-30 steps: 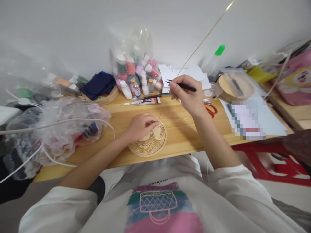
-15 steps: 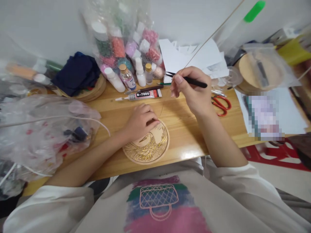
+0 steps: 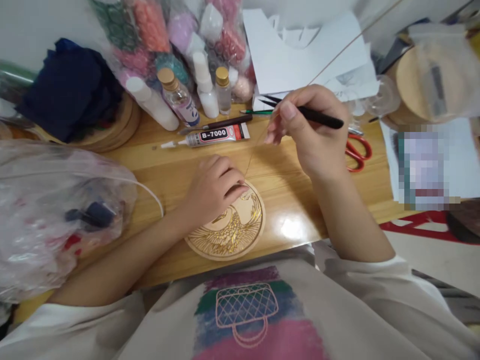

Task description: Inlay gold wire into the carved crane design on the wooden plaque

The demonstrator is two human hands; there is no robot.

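A round wooden disc (image 3: 258,235) with a raised bird design, partly lined in shiny gold, lies flat near the table's front edge. Over its upper left part rests my left hand (image 3: 215,192), its fingers bent and drawn together where a thin gold thread (image 3: 249,161) meets the disc's top edge. What sits under those fingertips is hidden. Black tweezers (image 3: 322,118) are gripped in my right hand (image 3: 311,132), raised beyond the disc, their tips pointing left. The thread runs up to my right fingers, and a line of it leads on toward the upper right.
A glue tube (image 3: 215,135) and a dark pen-like tool (image 3: 228,121) lie behind the disc, before small bottles (image 3: 179,97). Red-handled scissors (image 3: 360,152) are at right. A plastic bag (image 3: 48,215) fills the left, below dark blue cloth (image 3: 71,90). Papers (image 3: 300,55) lie behind.
My view has come closer to the table, so things look larger. Both hands keep nearly the same pose, with the tweezers still in the right one.
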